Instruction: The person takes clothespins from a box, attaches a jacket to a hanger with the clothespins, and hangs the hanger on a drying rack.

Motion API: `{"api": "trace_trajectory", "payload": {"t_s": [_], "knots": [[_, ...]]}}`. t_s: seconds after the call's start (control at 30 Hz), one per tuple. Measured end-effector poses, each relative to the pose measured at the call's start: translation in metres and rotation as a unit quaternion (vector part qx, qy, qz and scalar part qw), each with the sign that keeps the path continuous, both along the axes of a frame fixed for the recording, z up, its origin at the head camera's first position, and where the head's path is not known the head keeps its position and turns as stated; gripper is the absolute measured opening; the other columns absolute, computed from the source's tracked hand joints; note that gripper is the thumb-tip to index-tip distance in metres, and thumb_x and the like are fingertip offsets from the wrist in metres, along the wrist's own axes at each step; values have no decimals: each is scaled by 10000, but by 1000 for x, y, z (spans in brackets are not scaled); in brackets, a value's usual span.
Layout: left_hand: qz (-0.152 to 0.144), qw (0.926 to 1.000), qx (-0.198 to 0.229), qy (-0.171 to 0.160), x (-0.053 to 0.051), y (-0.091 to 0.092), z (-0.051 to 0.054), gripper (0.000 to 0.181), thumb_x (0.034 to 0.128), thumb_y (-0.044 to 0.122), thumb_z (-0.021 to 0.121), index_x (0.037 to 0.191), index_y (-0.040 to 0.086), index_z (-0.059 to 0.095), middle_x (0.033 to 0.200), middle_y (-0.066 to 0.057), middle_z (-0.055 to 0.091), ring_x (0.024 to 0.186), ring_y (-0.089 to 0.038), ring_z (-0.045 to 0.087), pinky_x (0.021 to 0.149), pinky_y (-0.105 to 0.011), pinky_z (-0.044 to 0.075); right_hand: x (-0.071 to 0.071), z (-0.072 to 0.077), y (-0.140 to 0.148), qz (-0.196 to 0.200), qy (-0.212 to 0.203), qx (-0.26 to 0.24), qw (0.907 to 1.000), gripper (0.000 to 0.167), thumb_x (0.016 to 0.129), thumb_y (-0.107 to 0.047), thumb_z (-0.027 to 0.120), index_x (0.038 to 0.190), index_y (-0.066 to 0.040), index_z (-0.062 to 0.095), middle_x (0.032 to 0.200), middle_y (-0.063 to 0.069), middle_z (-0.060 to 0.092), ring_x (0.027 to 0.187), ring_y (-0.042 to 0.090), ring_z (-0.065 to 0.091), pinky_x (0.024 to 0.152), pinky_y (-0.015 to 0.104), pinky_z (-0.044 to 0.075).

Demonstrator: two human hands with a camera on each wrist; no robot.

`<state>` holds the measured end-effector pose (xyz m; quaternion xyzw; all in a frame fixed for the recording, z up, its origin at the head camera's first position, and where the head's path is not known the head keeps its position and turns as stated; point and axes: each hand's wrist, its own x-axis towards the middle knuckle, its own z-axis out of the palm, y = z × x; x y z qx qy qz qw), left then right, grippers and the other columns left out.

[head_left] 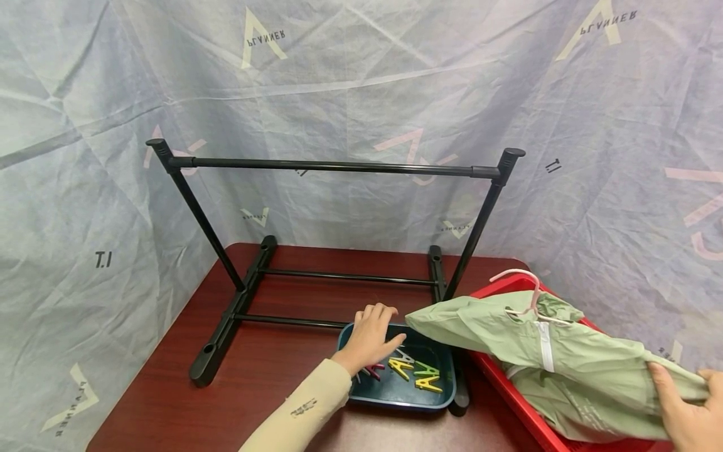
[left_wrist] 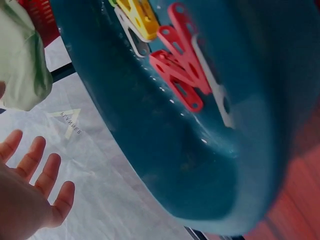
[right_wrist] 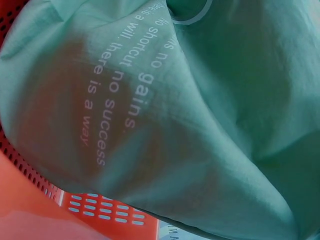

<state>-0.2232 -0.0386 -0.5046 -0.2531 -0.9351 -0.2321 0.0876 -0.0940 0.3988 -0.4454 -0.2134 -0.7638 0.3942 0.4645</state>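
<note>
A light green zip jacket (head_left: 599, 364) lies over the red basket, with a pink hanger (head_left: 535, 298) at its neck. My right hand (head_left: 691, 408) grips its sleeve at the right edge of the head view. White lettering on the jacket fabric (right_wrist: 200, 125) fills the right wrist view, where that hand is hidden. Over the left side of a blue tray (head_left: 402, 403) hovers my left hand (head_left: 367, 339), fingers spread and holding nothing. Inside the tray are several clothespins, among them a yellow clothespin (head_left: 427, 384) and a red clothespin (left_wrist: 177, 75).
A black garment rack (head_left: 339, 166) stands on the dark red table (head_left: 152, 402), its bar bare. The red basket (head_left: 508, 402) sits right of the tray. Behind the table hangs a pale printed cloth (head_left: 361, 75).
</note>
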Motion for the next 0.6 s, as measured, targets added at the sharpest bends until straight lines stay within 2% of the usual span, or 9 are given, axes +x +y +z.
{"api": "trace_trajectory", "payload": {"t_s": [0.07,0.13,0.17,0.27,0.33,0.37,0.47,0.53,0.6], "knots": [[-61,9999,-126,-14,1,-2,-1,485,952,425,644,1332,148,524,1237,-34,527,1138,-235,462,893,-411,348,0,-1,0,-52,-28,-45,10000,343,867,-250,724,860,-469,460,863,-311,337,749,-126,301,703,145,224],[-108,9997,-238,-31,1,-3,-2,496,940,426,660,1332,152,528,1240,-35,527,1145,-238,460,894,-414,348,0,-1,0,-108,-89,-29,9999,169,873,-261,719,828,-273,557,862,-315,325,742,-130,291,694,148,221],[-127,9995,-300,-30,1,-3,-3,500,938,428,662,1336,155,530,1242,-36,527,1151,-240,458,897,-417,349,1,-1,0,-136,-121,-24,9998,170,877,-268,717,828,-273,555,863,-315,321,739,-130,288,691,151,220],[-204,9985,-508,9,0,-4,-5,497,940,433,656,1340,160,546,1240,-37,529,1165,-243,452,910,-435,351,1,-1,0,-167,-164,-36,9997,165,879,-271,712,834,-289,554,867,-320,315,740,-134,283,690,151,217],[-279,9974,-666,54,0,-4,-6,470,948,432,647,1331,170,569,1244,-34,530,1170,-240,449,915,-445,353,1,0,0,-164,-214,-118,9996,343,880,-275,711,869,-487,442,863,-315,318,740,-131,285,692,153,220],[-325,9968,-733,65,-1,-5,-7,452,952,424,646,1324,175,582,1249,-33,531,1174,-239,448,920,-452,353,1,0,0,-162,-231,-146,9995,435,879,-273,711,916,-541,370,864,-314,320,741,-129,288,694,153,221],[-441,9946,-941,-7,-1,-5,-8,402,959,404,646,1302,199,609,1265,-18,534,1188,-225,447,931,-457,356,3,1,1,-187,-413,-28,9990,120,899,-286,689,877,-282,572,856,-322,294,725,-132,266,666,170,214],[-497,9930,-1062,-116,0,-5,-9,385,964,392,645,1302,210,613,1281,-11,534,1205,-218,445,945,-456,357,3,1,1,-219,-490,110,9985,274,911,-288,681,982,-42,582,849,-328,279,712,-134,256,654,156,211],[-530,9914,-1183,-176,0,-5,-9,386,971,390,635,1313,213,606,1282,-2,536,1212,-210,446,954,-448,359,3,1,2,-261,-543,269,9978,464,922,-293,671,1123,86,493,840,-333,262,699,-137,242,643,138,200]]}}
